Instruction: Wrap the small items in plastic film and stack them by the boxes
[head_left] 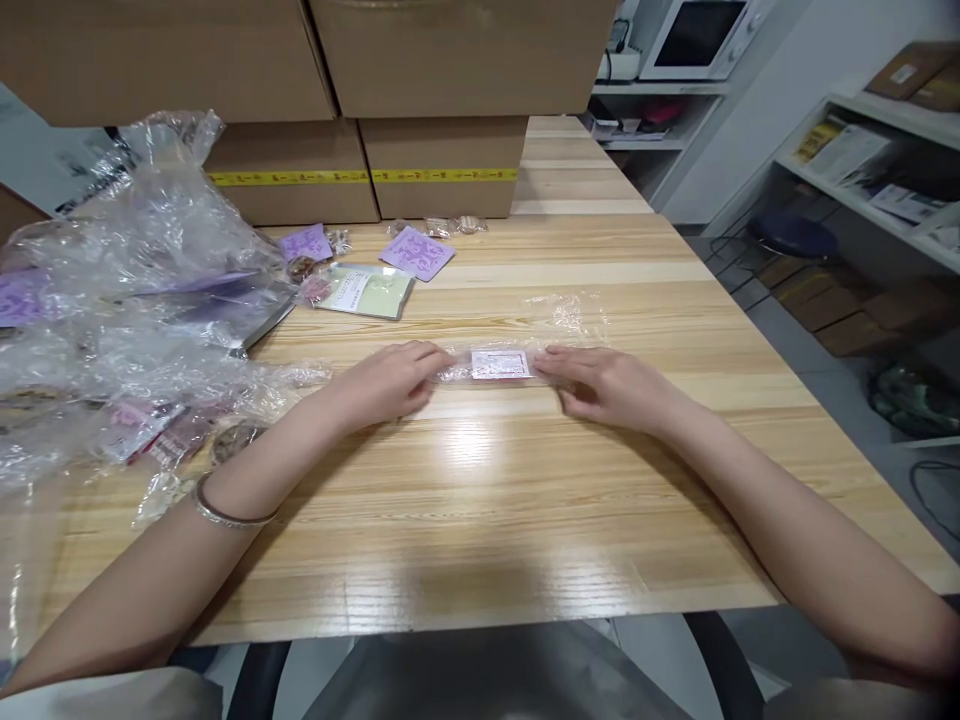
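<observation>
A small clear plastic bag lies crosswise on the wooden table, folded into a narrow strip. A white label with a red edge shows at its middle. My left hand has its fingertips on the strip's left end, thumb tucked below. At the other end, the fingers of my right hand press on the plastic beside the label, with the thumb bent under. Just beyond, a thin clear sheet of film spreads flat on the wood.
Crumpled plastic bags heap at the left, against my left forearm. Purple packets, a green-and-white pouch and small wrapped pieces lie farther back. Cardboard boxes stack along the rear. Shelves stand at the right beyond the table's edge.
</observation>
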